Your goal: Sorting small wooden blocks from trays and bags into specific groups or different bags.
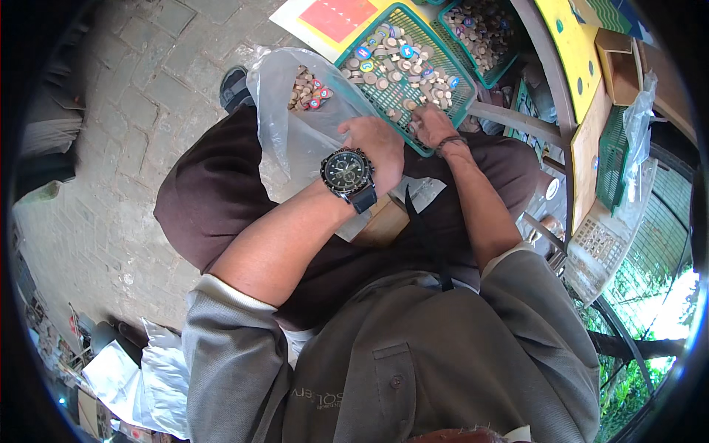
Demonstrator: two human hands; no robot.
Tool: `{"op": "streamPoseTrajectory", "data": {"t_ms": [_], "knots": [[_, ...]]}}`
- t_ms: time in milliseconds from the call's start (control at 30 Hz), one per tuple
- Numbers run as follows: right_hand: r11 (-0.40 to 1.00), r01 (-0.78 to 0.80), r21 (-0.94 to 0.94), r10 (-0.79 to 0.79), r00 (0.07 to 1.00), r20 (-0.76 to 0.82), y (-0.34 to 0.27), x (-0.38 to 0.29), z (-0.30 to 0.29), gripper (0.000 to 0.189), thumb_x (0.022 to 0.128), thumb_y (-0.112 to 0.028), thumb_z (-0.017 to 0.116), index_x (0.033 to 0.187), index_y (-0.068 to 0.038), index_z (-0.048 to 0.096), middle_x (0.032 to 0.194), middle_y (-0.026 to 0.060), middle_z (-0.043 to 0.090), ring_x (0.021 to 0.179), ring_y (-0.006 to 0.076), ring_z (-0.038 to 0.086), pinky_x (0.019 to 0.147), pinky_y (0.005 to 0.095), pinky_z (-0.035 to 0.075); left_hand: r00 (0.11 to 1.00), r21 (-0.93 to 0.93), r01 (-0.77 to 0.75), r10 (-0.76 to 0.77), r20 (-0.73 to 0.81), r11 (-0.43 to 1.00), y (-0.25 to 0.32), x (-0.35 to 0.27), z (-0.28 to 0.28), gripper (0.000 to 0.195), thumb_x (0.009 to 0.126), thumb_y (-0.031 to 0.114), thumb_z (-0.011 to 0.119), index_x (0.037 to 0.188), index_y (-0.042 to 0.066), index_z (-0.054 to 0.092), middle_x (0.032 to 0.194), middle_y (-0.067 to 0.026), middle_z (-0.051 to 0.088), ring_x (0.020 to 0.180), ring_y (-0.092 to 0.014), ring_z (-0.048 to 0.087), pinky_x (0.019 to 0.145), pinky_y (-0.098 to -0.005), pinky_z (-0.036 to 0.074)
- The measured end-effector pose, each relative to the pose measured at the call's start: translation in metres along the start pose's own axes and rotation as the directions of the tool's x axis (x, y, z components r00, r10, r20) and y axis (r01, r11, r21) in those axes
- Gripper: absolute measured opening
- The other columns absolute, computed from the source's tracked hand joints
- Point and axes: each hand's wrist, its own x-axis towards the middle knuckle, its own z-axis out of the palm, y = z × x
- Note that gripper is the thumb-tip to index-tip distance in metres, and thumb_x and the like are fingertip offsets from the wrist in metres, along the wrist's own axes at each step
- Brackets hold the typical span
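Observation:
A green plastic basket (464, 116) lies tilted before me, holding several round wooden pegs (382, 83), some with coloured letter faces. My right hand (433, 126) reaches into its near corner, fingertips down among the pegs. Whether it grips one is hidden. My left hand (376, 145), below a wristwatch, rests over the clear plastic bag (277, 119) beside the basket's left edge. Its thumb sticks out to the left, and the other fingers are out of sight, so its hold cannot be told. Inside the bag sits a pile of similar pegs (310, 91), several with red-and-blue faces.
A second green basket (481, 75) of pegs stands at upper right. Beneath the first basket's far side is a yellow-and-red board (332, 25). A wooden table edge (554, 66) curves along the right. Below my hands is a wooden piece (385, 224). Paving (111, 183) spreads left.

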Motion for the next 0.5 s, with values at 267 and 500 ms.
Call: {"op": "streamPoseTrajectory", "data": {"t_ms": [267,500], "knots": [[0.224,-0.216,0.95,0.116,0.974,0.194,0.012,0.004,-0.023,0.015,0.089,0.0,0.061,0.103,0.0,0.064,0.086,0.0068,0.067,0.071,0.0126,0.065,0.062,0.0235,0.055,1.0,0.036,-0.011,0.011,-0.027,0.999,0.001,-0.004,-0.002,0.012,0.076,0.011,0.064,0.081,0.014,0.074,0.075,0.0,0.069,0.077,-0.021,0.069,0.054,-0.0351,0.043],[0.216,-0.261,0.941,0.114,0.964,0.241,0.003,-0.002,-0.032,0.019,0.088,0.0,0.062,0.107,0.002,0.063,0.092,0.009,0.068,0.077,0.0161,0.068,0.069,0.0265,0.059,0.996,0.014,-0.064,0.063,0.056,0.998,-0.002,-0.001,-0.007,0.011,0.075,0.014,0.065,0.081,0.014,0.075,0.075,0.0009,0.068,0.076,-0.02,0.068,0.053,-0.035,0.04]]}}
